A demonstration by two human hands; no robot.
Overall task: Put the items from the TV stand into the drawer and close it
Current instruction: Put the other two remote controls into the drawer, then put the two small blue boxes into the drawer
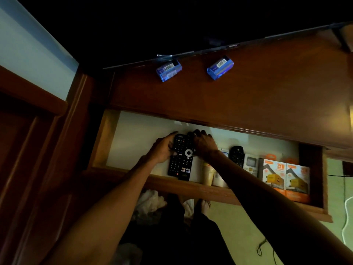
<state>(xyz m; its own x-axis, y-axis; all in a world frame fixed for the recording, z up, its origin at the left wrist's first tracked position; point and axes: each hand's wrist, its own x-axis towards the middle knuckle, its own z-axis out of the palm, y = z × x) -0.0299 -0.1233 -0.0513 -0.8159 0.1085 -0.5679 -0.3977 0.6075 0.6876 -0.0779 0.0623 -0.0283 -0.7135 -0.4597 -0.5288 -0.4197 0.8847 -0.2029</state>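
Observation:
The wooden drawer (191,188) stands pulled open below the TV stand top (267,96). Inside it lies a black remote (180,161) with a white ring button. My left hand (162,150) grips the remote's left edge. My right hand (203,144) presses on its upper right side, and a second dark remote seems to lie under those fingers. Two blue boxes (169,70) (220,68) rest on the stand top by the TV's lower edge.
Further right in the drawer sit a small black remote (236,154), a white remote (251,163), two orange charger boxes (286,178) and pale cups (209,174). The TV (172,25) hangs over the stand. Cables (346,217) and cloth (150,203) lie on the floor.

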